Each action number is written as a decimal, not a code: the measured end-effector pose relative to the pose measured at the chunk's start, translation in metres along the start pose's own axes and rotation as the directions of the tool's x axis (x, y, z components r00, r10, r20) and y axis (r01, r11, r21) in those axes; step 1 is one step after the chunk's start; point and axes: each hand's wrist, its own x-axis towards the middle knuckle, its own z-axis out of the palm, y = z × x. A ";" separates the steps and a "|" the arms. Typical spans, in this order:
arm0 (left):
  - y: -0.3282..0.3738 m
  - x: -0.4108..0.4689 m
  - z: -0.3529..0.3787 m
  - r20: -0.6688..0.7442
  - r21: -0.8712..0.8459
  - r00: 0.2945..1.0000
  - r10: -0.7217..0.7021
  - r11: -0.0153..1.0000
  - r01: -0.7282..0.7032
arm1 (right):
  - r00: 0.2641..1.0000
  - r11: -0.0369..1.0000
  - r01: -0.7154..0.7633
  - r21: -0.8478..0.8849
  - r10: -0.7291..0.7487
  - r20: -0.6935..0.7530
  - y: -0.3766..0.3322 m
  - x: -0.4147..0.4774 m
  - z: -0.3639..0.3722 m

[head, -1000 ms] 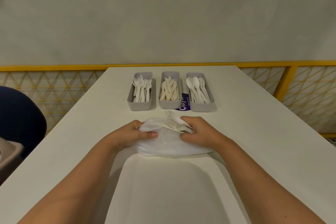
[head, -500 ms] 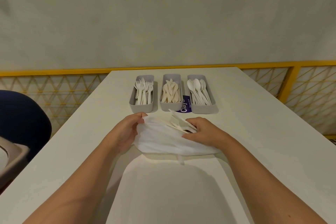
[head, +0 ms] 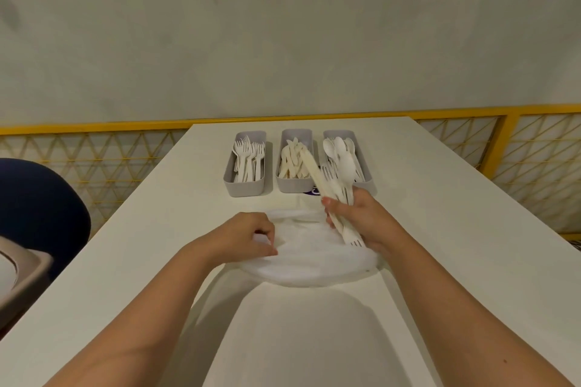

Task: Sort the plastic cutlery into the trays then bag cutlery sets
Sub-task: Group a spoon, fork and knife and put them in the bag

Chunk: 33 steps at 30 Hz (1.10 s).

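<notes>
— Where was the cutlery bundle (head: 334,187)?
— Gripped in the right hand's (head: 361,217) curled fingers, above the bag (head: 314,264). Its long axis ran away from the person, with knife and spoon ends beyond the fist, leaning left, and fork tines below it.
— The left hand (head: 248,239)?
— Pinching the bag's edge.
</notes>
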 end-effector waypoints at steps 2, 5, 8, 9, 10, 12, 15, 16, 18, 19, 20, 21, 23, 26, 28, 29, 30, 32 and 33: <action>0.000 0.001 0.005 -0.025 0.151 1.000 0.013 0.988 -0.009 | 0.998 0.997 0.017 0.076 -0.013 -0.058 -0.001 0.003 -0.003; 0.002 0.003 0.007 -0.057 0.188 0.998 0.038 0.982 -0.027 | 0.988 0.980 0.041 0.197 -0.011 -0.153 -0.001 0.006 -0.007; 0.003 0.004 0.005 -0.057 0.211 0.998 0.028 0.977 -0.015 | 0.971 0.890 0.152 0.431 -0.053 -0.234 -0.008 0.007 -0.010; 0.002 0.005 0.005 -0.055 0.226 0.998 0.016 0.974 -0.003 | 0.966 0.839 0.190 0.510 -0.067 -0.250 -0.012 0.006 -0.010; 0.001 0.006 0.004 -0.057 0.243 0.998 0.003 0.970 0.011 | 0.962 0.786 0.216 0.580 -0.071 -0.262 -0.015 0.006 -0.011; 0.000 0.007 0.004 -0.063 0.273 0.998 -0.018 0.961 0.035 | 0.962 0.699 0.228 0.678 -0.056 -0.266 -0.021 0.005 -0.012; 0.003 0.008 0.002 -0.061 0.246 0.998 -0.009 0.969 0.024 | 0.974 0.690 0.189 0.699 -0.042 -0.221 -0.029 0.006 -0.008; 0.007 0.007 0.001 -0.085 0.185 0.996 0.016 0.983 0.000 | 0.980 0.712 0.169 0.682 -0.048 -0.194 -0.031 0.006 -0.006; 0.022 0.005 -0.003 -0.235 0.012 0.969 0.079 0.997 -0.078 | 0.989 0.760 0.134 0.636 -0.065 -0.130 -0.035 0.004 0.000; 0.032 0.004 -0.005 -0.333 -0.056 0.937 0.107 0.990 -0.132 | 0.992 0.785 0.119 0.608 -0.076 -0.096 -0.036 0.003 0.005; 0.043 0.004 -0.007 -0.408 -0.116 0.906 0.109 0.978 -0.170 | 0.994 0.814 0.111 0.571 -0.089 -0.066 -0.038 0.001 0.010; 0.053 0.004 -0.008 -0.441 -0.199 0.894 0.079 0.963 -0.184 | 0.994 0.846 0.109 0.522 -0.104 -0.039 -0.039 -0.001 0.017; 0.071 0.007 -0.008 -0.372 -0.456 0.928 -0.009 0.873 -0.174 | 0.993 0.910 0.095 0.402 -0.114 0.021 -0.040 -0.004 0.031; 0.088 0.009 -0.005 -0.164 -0.812 0.981 -0.103 0.578 -0.076 | 0.983 0.973 0.078 0.217 -0.111 0.145 -0.041 -0.008 0.048; 0.088 0.011 -0.005 -0.128 -0.893 0.979 -0.158 0.448 -0.044 | 0.975 0.989 0.083 0.122 -0.106 0.194 -0.042 -0.009 0.052; 0.085 0.012 -0.005 -0.115 -0.912 0.979 -0.171 0.409 -0.036 | 0.972 0.993 0.066 0.100 -0.087 0.217 -0.044 -0.010 0.051; 0.082 0.013 -0.005 -0.102 -0.923 0.979 -0.175 0.384 -0.027 | 0.969 0.996 0.037 0.085 -0.057 0.241 -0.045 -0.010 0.051; 0.077 0.014 -0.005 -0.077 -0.933 0.982 -0.171 0.359 -0.011 | 0.954 0.998 -0.026 0.055 0.009 0.299 -0.048 -0.011 0.050; 0.075 0.014 -0.005 -0.069 -0.934 0.984 -0.163 0.357 -0.006 | 0.948 0.998 -0.050 0.048 0.033 0.317 -0.048 -0.010 0.049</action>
